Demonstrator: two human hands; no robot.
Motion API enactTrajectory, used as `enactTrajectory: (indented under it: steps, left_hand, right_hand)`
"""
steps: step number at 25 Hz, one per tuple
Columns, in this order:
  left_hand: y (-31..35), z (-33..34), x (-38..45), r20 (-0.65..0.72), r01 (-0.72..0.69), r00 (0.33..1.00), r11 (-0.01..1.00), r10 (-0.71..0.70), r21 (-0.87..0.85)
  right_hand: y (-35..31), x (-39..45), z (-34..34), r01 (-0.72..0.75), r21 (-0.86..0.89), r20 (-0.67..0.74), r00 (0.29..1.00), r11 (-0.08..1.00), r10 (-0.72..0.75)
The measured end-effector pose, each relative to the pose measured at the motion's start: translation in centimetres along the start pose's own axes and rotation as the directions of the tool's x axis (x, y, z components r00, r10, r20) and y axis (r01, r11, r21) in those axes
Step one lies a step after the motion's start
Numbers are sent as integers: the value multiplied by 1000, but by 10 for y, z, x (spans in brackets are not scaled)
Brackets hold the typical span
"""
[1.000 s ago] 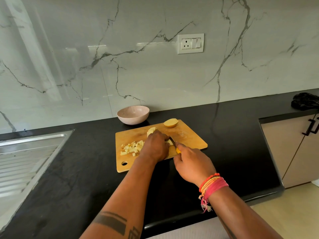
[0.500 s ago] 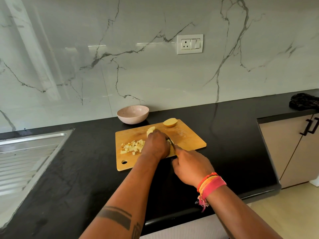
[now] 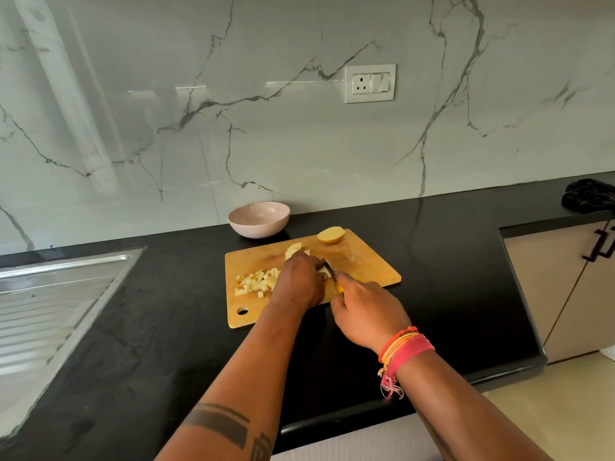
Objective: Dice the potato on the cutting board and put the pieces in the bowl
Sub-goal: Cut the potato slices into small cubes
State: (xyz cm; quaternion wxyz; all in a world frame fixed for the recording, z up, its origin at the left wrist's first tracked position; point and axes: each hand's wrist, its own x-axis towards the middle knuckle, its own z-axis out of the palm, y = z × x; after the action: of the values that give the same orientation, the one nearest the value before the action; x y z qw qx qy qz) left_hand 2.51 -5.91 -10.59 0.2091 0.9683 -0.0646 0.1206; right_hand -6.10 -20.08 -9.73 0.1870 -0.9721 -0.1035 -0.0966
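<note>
From the head camera, the wooden cutting board (image 3: 362,264) lay on the black table (image 3: 159,327), turned a little, its near edge well back from the table's front lip. Bare black surface stretched to the right of the board as far as the step above the cabinet (image 3: 559,287); to the left it ran to the steel sink drainer (image 3: 50,304). The pink bowl (image 3: 259,219) stood just behind the board's far left corner, close to the marble wall.

The left hand (image 3: 299,282) rested curled over the potato slices (image 3: 296,250), whose pale ends showed just beyond the knuckles. The right hand (image 3: 366,311) gripped a knife (image 3: 327,268) with a yellow handle, the blade lying right beside the left hand's fingers (image 3: 321,274). A heap of diced pieces (image 3: 258,281) lay on the board just left of that hand, touching its edge. A potato half (image 3: 330,235) sat apart at the board's far edge.

Most of the blade and the piece under the cut were hidden by the left hand. A dark bundle (image 3: 589,194) at the right edge was cut off and too unclear to identify.
</note>
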Motion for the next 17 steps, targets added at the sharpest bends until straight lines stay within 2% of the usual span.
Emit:
enactTrajectory:
  steps: [7, 14, 17]
  left_hand:
    - [1, 2, 2, -32, 21, 999, 1000, -22, -18]
    - [5, 1, -2, -69, 40, 997, 999, -42, -33]
    - [2, 0, -4, -51, 47, 997, 998, -49, -42]
  right_hand:
    - [-3, 18, 4, 40, -27, 46, 998, 999, -39]
    - [7, -32, 1, 26, -75, 34, 999, 997, -23]
    - [8, -36, -1, 6, -25, 4, 1000, 1000, -6]
